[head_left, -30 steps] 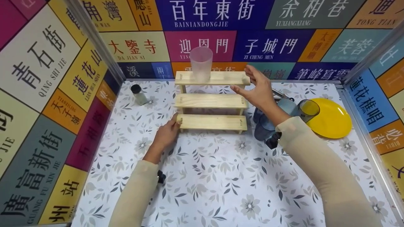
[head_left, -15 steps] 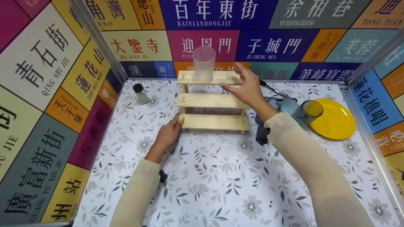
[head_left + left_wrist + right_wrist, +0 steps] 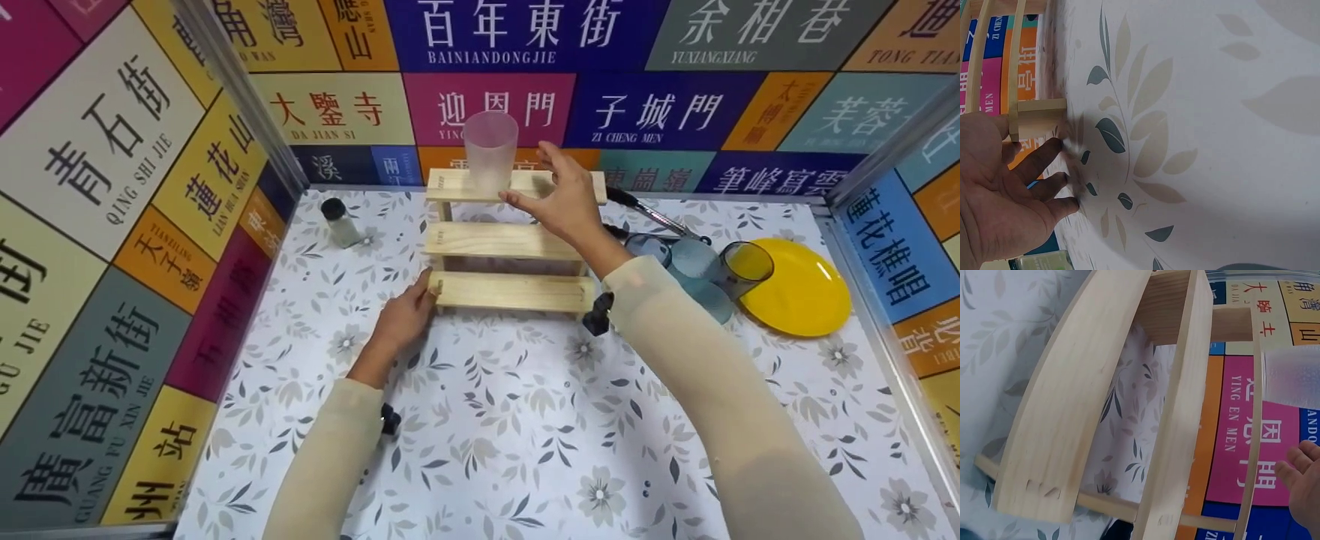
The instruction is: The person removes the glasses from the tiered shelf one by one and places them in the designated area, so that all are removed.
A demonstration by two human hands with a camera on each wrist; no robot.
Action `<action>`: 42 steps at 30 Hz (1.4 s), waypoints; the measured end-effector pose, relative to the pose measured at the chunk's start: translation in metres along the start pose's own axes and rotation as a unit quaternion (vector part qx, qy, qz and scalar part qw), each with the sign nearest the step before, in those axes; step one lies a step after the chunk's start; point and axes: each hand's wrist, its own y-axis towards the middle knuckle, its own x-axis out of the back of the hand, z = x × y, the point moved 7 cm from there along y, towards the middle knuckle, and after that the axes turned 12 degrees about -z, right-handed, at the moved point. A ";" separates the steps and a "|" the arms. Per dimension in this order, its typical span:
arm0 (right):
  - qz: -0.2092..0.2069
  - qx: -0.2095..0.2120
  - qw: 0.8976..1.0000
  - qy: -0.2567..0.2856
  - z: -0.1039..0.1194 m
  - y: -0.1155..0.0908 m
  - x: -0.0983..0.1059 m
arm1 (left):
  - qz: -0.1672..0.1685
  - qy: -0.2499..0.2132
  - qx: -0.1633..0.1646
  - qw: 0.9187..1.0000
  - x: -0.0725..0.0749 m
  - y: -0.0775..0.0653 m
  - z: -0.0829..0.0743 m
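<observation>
A three-step wooden shelf [image 3: 517, 291] stands on the flowered table. My left hand [image 3: 403, 319] holds the left end of its lowest board; in the left wrist view the thumb and a finger [image 3: 1041, 158] meet at the board's end, the others spread by the cloth. On the top step a frosted cup [image 3: 491, 154] stands upright, left of the middle. Beside it, to the right, hovers my right hand [image 3: 562, 196], thumb and fingers apart and nothing between them. From the right wrist the cup [image 3: 1292, 377] shows apart from that hand's fingertips [image 3: 1292, 464].
Behind my right forearm lie blue-tinted glasses [image 3: 694, 259], a dark glass [image 3: 746, 271], a yellow plate [image 3: 806, 289] and a dark-handled metal utensil [image 3: 656, 214]. A small black-capped jar [image 3: 341, 223] stands left of the shelf. Printed panels [image 3: 480, 45] wall the table's back and sides.
My right hand has moved left along the top step, from its right end to near the frosted cup. The left hand keeps its hold. The view has shifted slightly.
</observation>
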 end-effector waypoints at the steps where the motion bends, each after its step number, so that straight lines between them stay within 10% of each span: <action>1: -0.002 0.000 1.000 0.004 0.002 0.001 -0.002 | -0.005 0.006 -0.005 1.000 -0.003 0.003 0.005; 12: -0.005 -0.019 1.000 0.011 0.014 0.010 -0.021 | -0.002 -0.004 0.015 1.000 0.013 -0.013 -0.022; 42: -0.022 -0.065 0.998 -0.010 0.034 0.038 -0.038 | -0.008 0.005 0.009 1.000 0.011 -0.010 -0.018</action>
